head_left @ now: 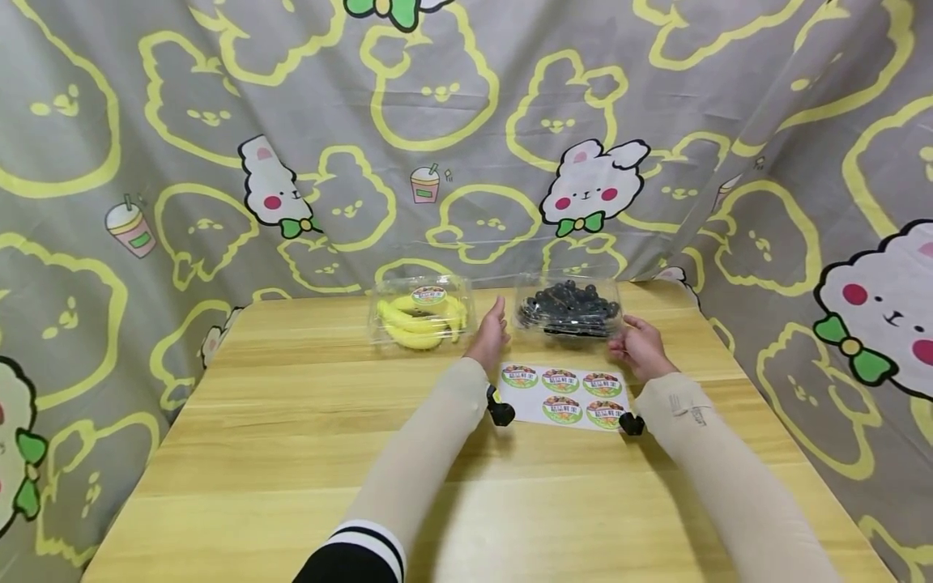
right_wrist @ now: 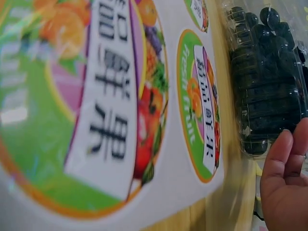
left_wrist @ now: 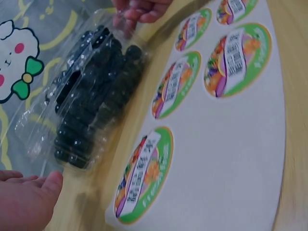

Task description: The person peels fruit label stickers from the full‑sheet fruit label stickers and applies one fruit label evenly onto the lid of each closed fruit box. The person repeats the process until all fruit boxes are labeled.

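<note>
A clear plastic box of dark grapes (head_left: 568,309) stands at the back of the table, with its lid down. My right hand (head_left: 643,348) is at the near right corner of this box, thumb and curled fingers gripping its edge. On the other side, my left hand (head_left: 490,336) has its fingers extended, apart from the box's left end and holding nothing. A white sheet of round fruit labels (head_left: 561,395) lies flat between my wrists, in front of the grapes. The right wrist view shows the labels (right_wrist: 199,106) close up, and fingertips (right_wrist: 279,147) at the box corner.
Left of the grapes is another clear box, holding bananas (head_left: 419,332), with one round label (head_left: 428,295) on its top. Behind the wooden table (head_left: 306,453) hangs a grey patterned curtain (head_left: 466,105), which also runs along the sides.
</note>
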`<action>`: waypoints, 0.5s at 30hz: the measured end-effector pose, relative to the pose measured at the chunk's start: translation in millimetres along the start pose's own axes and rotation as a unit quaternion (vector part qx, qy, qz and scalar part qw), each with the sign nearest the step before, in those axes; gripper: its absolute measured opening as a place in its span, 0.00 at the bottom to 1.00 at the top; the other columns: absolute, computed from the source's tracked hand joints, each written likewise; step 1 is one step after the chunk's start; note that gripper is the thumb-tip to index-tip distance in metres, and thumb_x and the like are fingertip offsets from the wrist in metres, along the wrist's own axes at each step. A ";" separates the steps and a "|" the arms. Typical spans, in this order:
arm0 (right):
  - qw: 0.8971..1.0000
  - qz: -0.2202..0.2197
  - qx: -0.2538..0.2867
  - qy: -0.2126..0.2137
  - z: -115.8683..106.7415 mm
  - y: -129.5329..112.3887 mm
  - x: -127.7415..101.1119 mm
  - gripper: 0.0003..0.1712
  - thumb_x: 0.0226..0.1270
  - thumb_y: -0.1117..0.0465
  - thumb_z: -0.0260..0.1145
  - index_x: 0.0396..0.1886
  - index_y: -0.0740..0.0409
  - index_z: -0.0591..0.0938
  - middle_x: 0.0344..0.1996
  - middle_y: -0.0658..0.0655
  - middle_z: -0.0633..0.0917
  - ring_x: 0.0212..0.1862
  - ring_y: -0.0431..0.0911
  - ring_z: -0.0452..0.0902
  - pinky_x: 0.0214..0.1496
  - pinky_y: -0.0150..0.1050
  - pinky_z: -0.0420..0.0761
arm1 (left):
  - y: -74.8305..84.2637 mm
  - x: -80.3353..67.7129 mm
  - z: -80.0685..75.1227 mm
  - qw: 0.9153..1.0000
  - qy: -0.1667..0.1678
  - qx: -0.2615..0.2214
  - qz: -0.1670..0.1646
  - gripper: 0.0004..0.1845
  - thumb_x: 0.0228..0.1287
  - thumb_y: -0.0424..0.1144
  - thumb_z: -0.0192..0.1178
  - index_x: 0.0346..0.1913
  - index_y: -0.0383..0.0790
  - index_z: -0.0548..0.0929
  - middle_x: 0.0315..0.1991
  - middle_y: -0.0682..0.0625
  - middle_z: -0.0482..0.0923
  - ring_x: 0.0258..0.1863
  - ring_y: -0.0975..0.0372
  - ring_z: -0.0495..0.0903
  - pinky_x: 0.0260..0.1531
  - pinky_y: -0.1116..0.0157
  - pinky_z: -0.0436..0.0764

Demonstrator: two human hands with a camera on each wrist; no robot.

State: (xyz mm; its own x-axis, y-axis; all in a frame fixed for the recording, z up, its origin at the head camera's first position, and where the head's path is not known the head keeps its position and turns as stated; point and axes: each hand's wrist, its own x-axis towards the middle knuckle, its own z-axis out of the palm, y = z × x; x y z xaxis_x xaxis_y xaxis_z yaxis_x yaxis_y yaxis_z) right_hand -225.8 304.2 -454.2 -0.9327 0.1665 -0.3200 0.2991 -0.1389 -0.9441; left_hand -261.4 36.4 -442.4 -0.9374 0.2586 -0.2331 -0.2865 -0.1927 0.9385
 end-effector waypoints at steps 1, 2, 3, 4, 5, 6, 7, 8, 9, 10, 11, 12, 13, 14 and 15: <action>1.000 0.003 0.006 -0.004 0.1 0.0 0.8 0.32 0.79 0.61 0.43 0.78 0.58 0.46 0.24 0.53 0.77 0.23 0.38 0.76 0.28 0.31 0.79 | -0.2 0.8 1.0 1.000 -0.005 -0.010 0.003 0.39 0.75 0.61 0.34 0.78 0.41 0.42 0.77 0.41 0.39 0.75 0.50 0.41 0.72 0.54 0.49; 1.000 0.007 0.013 -0.009 0.3 -0.1 1.4 0.32 0.79 0.62 0.41 0.78 0.58 0.45 0.26 0.54 0.76 0.23 0.38 0.76 0.30 0.31 0.80 | -0.1 1.9 2.2 1.000 -0.012 -0.023 0.005 0.38 0.76 0.60 0.34 0.78 0.42 0.41 0.77 0.40 0.38 0.75 0.50 0.40 0.72 0.54 0.47; 1.000 0.011 0.019 -0.014 0.4 -0.5 1.7 0.32 0.80 0.62 0.40 0.78 0.58 0.45 0.28 0.54 0.76 0.24 0.38 0.76 0.31 0.32 0.81 | -0.1 2.8 3.1 0.999 -0.018 -0.030 0.005 0.38 0.76 0.59 0.33 0.78 0.42 0.41 0.77 0.41 0.37 0.75 0.51 0.39 0.72 0.54 0.46; 0.999 0.015 0.027 -0.019 0.2 -1.0 2.2 0.32 0.80 0.62 0.39 0.78 0.57 0.44 0.30 0.54 0.76 0.24 0.38 0.76 0.33 0.32 0.81 | 0.0 3.3 4.2 0.999 -0.021 -0.041 0.006 0.37 0.76 0.59 0.33 0.78 0.43 0.40 0.77 0.42 0.36 0.75 0.51 0.39 0.72 0.54 0.46; 0.999 0.020 0.033 -0.023 0.2 -1.6 2.4 0.32 0.80 0.62 0.39 0.78 0.57 0.44 0.32 0.55 0.76 0.25 0.38 0.77 0.36 0.32 0.82 | 0.3 4.2 5.5 0.998 -0.023 -0.052 0.007 0.37 0.76 0.59 0.33 0.78 0.44 0.40 0.78 0.42 0.36 0.76 0.52 0.39 0.72 0.54 0.45; 0.998 0.026 0.042 -0.026 -0.3 -2.1 2.8 0.32 0.80 0.61 0.39 0.78 0.56 0.44 0.36 0.55 0.75 0.26 0.38 0.77 0.38 0.33 0.83 | 0.3 5.1 6.9 0.998 -0.024 -0.063 0.008 0.37 0.76 0.58 0.34 0.78 0.44 0.41 0.78 0.42 0.36 0.76 0.52 0.38 0.72 0.53 0.45; 0.998 0.032 0.047 -0.029 -1.2 -2.7 3.0 0.32 0.80 0.61 0.39 0.78 0.55 0.43 0.39 0.55 0.74 0.27 0.38 0.77 0.41 0.33 0.83 | 0.3 5.7 8.2 0.997 -0.023 -0.072 0.008 0.37 0.76 0.59 0.35 0.78 0.44 0.41 0.78 0.42 0.36 0.75 0.52 0.38 0.72 0.53 0.45; 0.997 0.038 0.052 -0.033 -1.9 -3.1 3.1 0.32 0.80 0.61 0.39 0.79 0.54 0.43 0.41 0.55 0.72 0.28 0.38 0.78 0.43 0.34 0.83 | 0.1 6.3 9.6 0.997 -0.021 -0.080 0.008 0.38 0.75 0.59 0.35 0.78 0.44 0.41 0.77 0.42 0.35 0.75 0.52 0.38 0.72 0.53 0.45; 0.997 0.045 0.058 -0.034 -3.0 -3.4 3.4 0.32 0.80 0.60 0.39 0.79 0.53 0.43 0.43 0.54 0.71 0.28 0.39 0.78 0.45 0.35 0.82 | -0.2 6.4 10.9 0.996 -0.019 -0.087 0.007 0.38 0.75 0.59 0.36 0.78 0.43 0.40 0.77 0.42 0.35 0.75 0.51 0.37 0.72 0.53 0.44; 0.996 0.051 0.062 -0.036 -3.6 -4.1 3.5 0.32 0.80 0.60 0.39 0.79 0.52 0.44 0.45 0.54 0.70 0.29 0.39 0.78 0.48 0.35 0.82 | -0.2 6.7 11.7 0.995 -0.016 -0.094 0.006 0.39 0.75 0.60 0.36 0.78 0.43 0.40 0.77 0.42 0.34 0.75 0.51 0.37 0.72 0.53 0.45; 0.996 0.056 0.064 -0.035 -4.4 -4.4 4.2 0.32 0.80 0.59 0.39 0.79 0.52 0.45 0.47 0.53 0.70 0.29 0.39 0.78 0.49 0.36 0.82 | -0.4 6.9 12.4 0.995 -0.014 -0.099 0.006 0.39 0.75 0.60 0.36 0.78 0.42 0.40 0.77 0.42 0.34 0.75 0.51 0.36 0.72 0.52 0.45; 0.995 0.059 0.067 -0.035 -5.5 -4.6 4.5 0.32 0.80 0.59 0.39 0.79 0.52 0.45 0.49 0.52 0.69 0.30 0.39 0.78 0.50 0.36 0.81 | -0.9 7.3 13.1 0.994 -0.011 -0.104 0.005 0.40 0.74 0.60 0.37 0.78 0.41 0.39 0.77 0.42 0.34 0.75 0.51 0.36 0.72 0.52 0.45; 0.995 0.061 0.067 -0.033 -6.0 -4.8 4.9 0.31 0.80 0.59 0.39 0.79 0.51 0.46 0.50 0.52 0.68 0.30 0.39 0.78 0.50 0.37 0.81 | -1.1 7.3 13.5 0.994 -0.011 -0.107 0.004 0.41 0.74 0.61 0.37 0.77 0.41 0.39 0.77 0.42 0.33 0.75 0.51 0.35 0.72 0.52 0.45; 0.995 0.063 0.069 -0.031 -6.4 -4.9 5.4 0.31 0.80 0.59 0.39 0.79 0.51 0.47 0.51 0.52 0.68 0.30 0.40 0.78 0.51 0.38 0.81 | -1.4 7.6 13.6 0.994 -0.010 -0.111 0.004 0.41 0.74 0.61 0.37 0.77 0.40 0.38 0.77 0.42 0.33 0.75 0.51 0.35 0.72 0.52 0.45; 0.995 0.064 0.069 -0.029 -6.5 -4.9 5.7 0.31 0.80 0.59 0.39 0.79 0.51 0.47 0.52 0.52 0.67 0.31 0.40 0.78 0.51 0.38 0.81 | -1.7 8.0 13.8 0.993 -0.009 -0.113 0.004 0.41 0.74 0.60 0.36 0.77 0.39 0.38 0.77 0.42 0.33 0.75 0.51 0.35 0.72 0.52 0.46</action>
State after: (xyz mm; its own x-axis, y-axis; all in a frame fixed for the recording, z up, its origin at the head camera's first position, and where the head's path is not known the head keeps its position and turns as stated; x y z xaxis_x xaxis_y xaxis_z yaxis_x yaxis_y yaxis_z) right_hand -231.4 312.1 -451.9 -0.9004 0.0822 -0.4273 0.3890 -0.2881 -0.8750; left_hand -265.7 51.8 -442.4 -0.9369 0.2725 -0.2189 -0.3177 -0.4029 0.8583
